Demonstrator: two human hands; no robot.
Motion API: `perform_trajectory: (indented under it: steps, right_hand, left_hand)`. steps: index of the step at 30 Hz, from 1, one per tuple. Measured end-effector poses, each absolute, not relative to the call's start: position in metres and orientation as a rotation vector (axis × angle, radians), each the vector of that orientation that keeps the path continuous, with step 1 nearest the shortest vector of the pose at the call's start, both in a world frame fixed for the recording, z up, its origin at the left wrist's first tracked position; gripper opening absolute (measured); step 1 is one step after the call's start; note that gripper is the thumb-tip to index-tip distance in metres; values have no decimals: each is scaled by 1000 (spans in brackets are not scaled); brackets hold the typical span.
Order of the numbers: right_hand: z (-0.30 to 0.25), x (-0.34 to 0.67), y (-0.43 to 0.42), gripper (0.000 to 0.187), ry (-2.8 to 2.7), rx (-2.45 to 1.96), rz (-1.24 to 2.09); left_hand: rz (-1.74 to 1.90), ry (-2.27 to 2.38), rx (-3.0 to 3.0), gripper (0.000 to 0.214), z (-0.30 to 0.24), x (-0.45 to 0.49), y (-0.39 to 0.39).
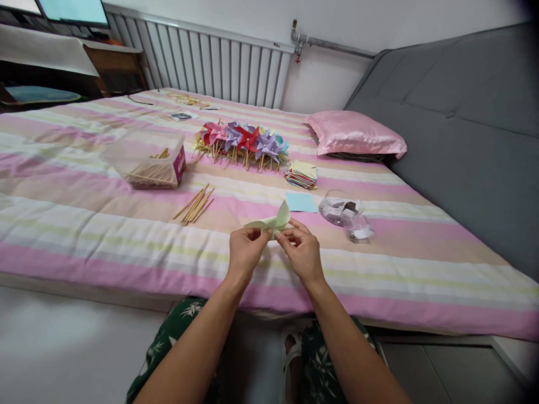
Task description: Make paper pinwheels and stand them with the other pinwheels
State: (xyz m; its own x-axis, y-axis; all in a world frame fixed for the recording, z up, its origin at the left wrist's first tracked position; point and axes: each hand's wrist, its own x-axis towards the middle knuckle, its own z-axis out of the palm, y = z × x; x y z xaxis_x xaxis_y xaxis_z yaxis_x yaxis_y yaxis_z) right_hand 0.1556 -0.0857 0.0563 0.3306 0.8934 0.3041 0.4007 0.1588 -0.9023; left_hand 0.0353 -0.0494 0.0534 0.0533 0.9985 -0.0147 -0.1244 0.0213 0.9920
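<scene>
Both hands meet over the near edge of the bed, pinching a pale green paper pinwheel (283, 215) whose corners are partly curled in. My left hand (246, 247) is closed on its left side. My right hand (304, 252) grips the middle and right side, with thumb and fingers pressed together. Whether a pin is in the centre is hidden by the fingertips. Just beyond lies a light blue paper square (301, 202). Several loose wooden sticks (194, 206) lie to the left. To the right are clear plastic containers (341, 212) with small things in them.
Finished pinwheels (246, 140) in several colours stand clustered farther back. A stack of coloured paper (301, 174) sits beside them. At left is a clear plastic box (147, 163) of sticks. A pink pillow (356, 133) lies near the grey headboard (455, 106); a radiator (202, 59) lines the wall.
</scene>
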Motion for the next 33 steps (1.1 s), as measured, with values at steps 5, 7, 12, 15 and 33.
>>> perform_trajectory:
  steps: [5, 7, 12, 15, 33]
  right_hand:
    - [55, 157, -85, 18, -1263, -1440, 552]
    - [55, 158, -85, 18, -1267, -1441, 566]
    - [52, 161, -84, 18, -1284, -1432, 577]
    - [52, 161, -84, 19, -1290, -1440, 589]
    - [63, 159, -86, 39, -954, -1183, 1007]
  left_hand:
    - [1208, 1107, 1173, 19, 51, 35, -50]
    - [1199, 1108, 1179, 20, 51, 36, -50]
    - [1178, 1121, 1192, 19, 52, 36, -50]
    - [1198, 1146, 1182, 19, 55, 36, -51]
    - [1045, 1063, 1040, 20, 67, 35, -59]
